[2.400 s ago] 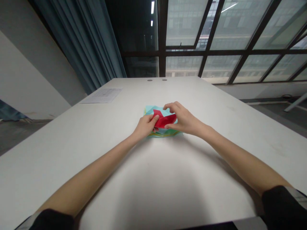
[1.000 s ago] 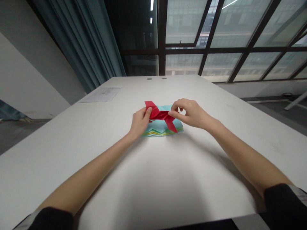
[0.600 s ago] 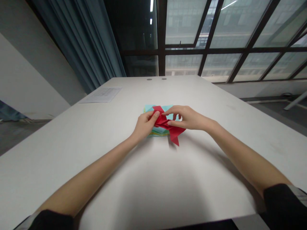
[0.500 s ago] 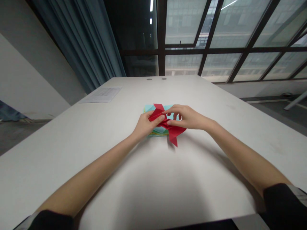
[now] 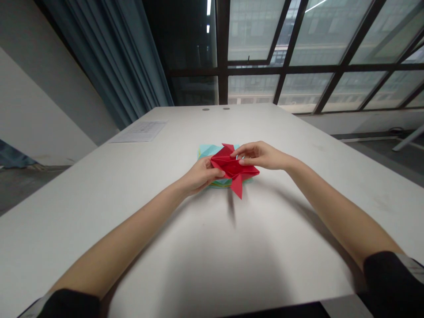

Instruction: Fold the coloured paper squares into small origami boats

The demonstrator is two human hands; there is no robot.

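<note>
A folded red paper piece (image 5: 234, 168), origami with pointed flaps and an opened hollow middle, is held up between my hands. My left hand (image 5: 201, 176) pinches its left end, thumb on the near edge and fingers beneath. My right hand (image 5: 257, 155) is at its far right edge, thumb and fingertips touching the paper and the other fingers curled. One pointed flap hangs toward me and casts a shadow on the table. Under the red paper lies a stack of light blue, green and yellow paper (image 5: 206, 150), partly hidden.
The white table (image 5: 212, 247) stretches to the window (image 5: 255, 31). A printed sheet (image 5: 141, 131) lies at the far left. Two round grommets (image 5: 226, 108) sit at the back edge. A blue curtain (image 5: 109, 48) hangs at left, and a dark edge (image 5: 281, 310) crosses the bottom.
The red paper has opened out in the middle and turned a little. My left thumb has moved down to its near edge, and my right hand has shifted slightly right and away.
</note>
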